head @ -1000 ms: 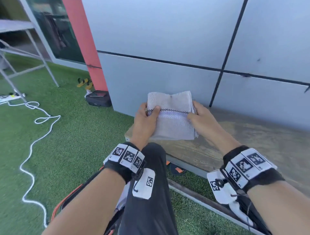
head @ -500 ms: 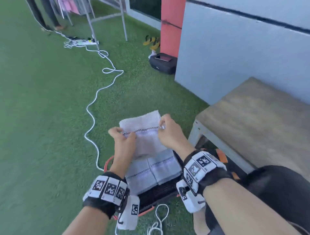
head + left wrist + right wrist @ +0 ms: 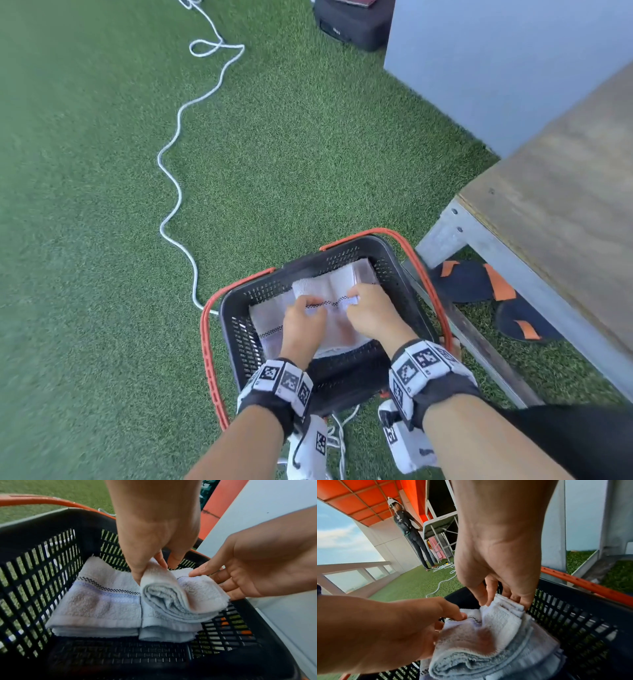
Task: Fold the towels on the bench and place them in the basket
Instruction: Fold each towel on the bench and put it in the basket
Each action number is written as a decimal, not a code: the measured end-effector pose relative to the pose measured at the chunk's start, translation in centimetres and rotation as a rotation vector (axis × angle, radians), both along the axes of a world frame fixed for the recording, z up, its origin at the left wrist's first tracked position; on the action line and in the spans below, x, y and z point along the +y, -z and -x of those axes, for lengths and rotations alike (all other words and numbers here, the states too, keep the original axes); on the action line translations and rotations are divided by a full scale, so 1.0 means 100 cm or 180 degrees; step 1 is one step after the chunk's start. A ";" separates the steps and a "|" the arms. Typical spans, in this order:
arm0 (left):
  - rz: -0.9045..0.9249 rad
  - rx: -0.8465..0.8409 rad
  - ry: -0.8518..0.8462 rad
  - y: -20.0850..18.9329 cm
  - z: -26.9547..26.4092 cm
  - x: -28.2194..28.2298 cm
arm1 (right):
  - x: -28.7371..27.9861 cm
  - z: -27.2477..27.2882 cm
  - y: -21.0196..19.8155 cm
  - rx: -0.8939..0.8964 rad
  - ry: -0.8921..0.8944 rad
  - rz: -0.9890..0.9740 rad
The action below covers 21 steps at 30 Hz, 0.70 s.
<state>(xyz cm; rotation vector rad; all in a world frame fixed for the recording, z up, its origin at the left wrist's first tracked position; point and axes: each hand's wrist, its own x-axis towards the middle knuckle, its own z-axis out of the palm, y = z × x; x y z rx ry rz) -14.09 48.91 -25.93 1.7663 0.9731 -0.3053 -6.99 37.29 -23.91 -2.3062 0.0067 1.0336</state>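
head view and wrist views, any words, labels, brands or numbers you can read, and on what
No readable text in any view.
Black-and-white square marker codes on the white wristbands: patterns, not words.
Small pale mark on the black box on the grass: too small and blurred to read.

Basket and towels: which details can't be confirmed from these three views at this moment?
- How many towels are stacked in the basket: head view, both hands cover the pile.
- Whether the folded towel already rests on the lower ones: left wrist view, motion blur.
- Left hand fingertips: head view, hidden under the towel's edge.
- Bench top: cut off by the frame edge, so remaining towels are unknown.
- Right hand grip depth: right wrist view, fingers buried in the folds.
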 end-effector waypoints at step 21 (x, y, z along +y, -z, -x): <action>-0.0399 0.0981 -0.0035 0.028 0.040 0.047 | 0.033 0.039 0.040 0.0972 -0.0394 -0.0371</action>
